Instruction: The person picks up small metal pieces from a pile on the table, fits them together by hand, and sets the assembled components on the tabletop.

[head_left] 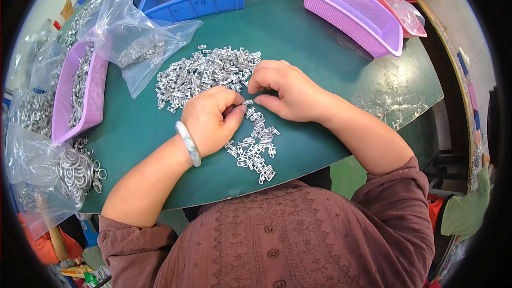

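Observation:
A large heap of small silver rectangular metal buckles (205, 72) lies on the green tabletop just beyond my hands. My left hand (208, 120), with a pale marbled bangle (188, 144) on its wrist, is closed, thumb and forefinger pinching one small metal buckle (247, 102). Close by on the right, my right hand (288, 92) has its thumb and forefinger apart, beside that buckle and the heap's right edge. No piece shows between its fingers. Nearer to me, a smaller scatter of the same buckles (255, 149) is spread below both hands.
A blue bin (197, 2) with some metal rings stands at the back. Purple basket (341, 16) and pink basket (418, 29) sit back right. On the left are a purple basket (98, 93) of metal parts, clear plastic bags (133, 32) and rings (74, 173). Other people are partly visible.

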`<state>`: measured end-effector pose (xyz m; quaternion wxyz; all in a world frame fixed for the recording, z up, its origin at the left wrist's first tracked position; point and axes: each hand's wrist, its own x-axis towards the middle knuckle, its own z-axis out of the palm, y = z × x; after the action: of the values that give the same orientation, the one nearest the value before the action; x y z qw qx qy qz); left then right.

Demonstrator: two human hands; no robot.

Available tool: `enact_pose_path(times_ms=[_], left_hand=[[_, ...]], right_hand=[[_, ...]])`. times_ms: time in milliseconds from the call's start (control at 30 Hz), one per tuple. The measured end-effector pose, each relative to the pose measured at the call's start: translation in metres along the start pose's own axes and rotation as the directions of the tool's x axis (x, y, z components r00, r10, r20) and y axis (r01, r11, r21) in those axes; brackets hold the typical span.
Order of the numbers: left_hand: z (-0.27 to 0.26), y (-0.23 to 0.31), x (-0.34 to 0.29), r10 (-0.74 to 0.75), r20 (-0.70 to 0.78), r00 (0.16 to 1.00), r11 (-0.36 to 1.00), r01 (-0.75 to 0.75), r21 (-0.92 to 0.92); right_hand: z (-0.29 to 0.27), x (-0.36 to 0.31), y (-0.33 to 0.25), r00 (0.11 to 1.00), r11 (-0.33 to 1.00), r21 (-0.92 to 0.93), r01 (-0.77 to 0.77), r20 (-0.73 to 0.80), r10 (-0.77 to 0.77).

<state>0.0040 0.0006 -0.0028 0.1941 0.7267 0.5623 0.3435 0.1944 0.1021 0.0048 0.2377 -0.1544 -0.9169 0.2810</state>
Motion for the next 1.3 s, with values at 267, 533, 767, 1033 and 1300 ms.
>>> enact_pose_path(times_ms=[267,533,767,1033,1300], left_hand=[[0.003,-0.002,-0.001,0.052,-0.031,0.998,0.998,-0.051,0.027],[0.003,-0.003,-0.001,0.052,-0.036,0.998,0.998,-0.051,0.024],[-0.001,0.001,-0.001,0.04,0.02,0.999,0.999,-0.041,0.023],[-0.004,0.003,-0.002,0.06,0.037,0.997,0.998,-0.059,-0.025],[0.001,0.001,0.0,0.081,-0.043,0.996,0.996,-0.079,0.032]], right_hand=[[0.002,-0.002,0.005,0.998,0.998,-0.063,-0.023,-0.061,0.019],[0.007,0.0,0.006,0.997,0.993,-0.115,-0.015,-0.08,0.006],[0.019,0.005,0.006,0.986,0.974,-0.22,-0.054,-0.165,0.018],[0.018,0.006,0.008,0.982,0.975,-0.214,-0.064,-0.188,0.023],[0.015,0.005,0.009,0.98,0.977,-0.19,-0.099,-0.189,0.063]])
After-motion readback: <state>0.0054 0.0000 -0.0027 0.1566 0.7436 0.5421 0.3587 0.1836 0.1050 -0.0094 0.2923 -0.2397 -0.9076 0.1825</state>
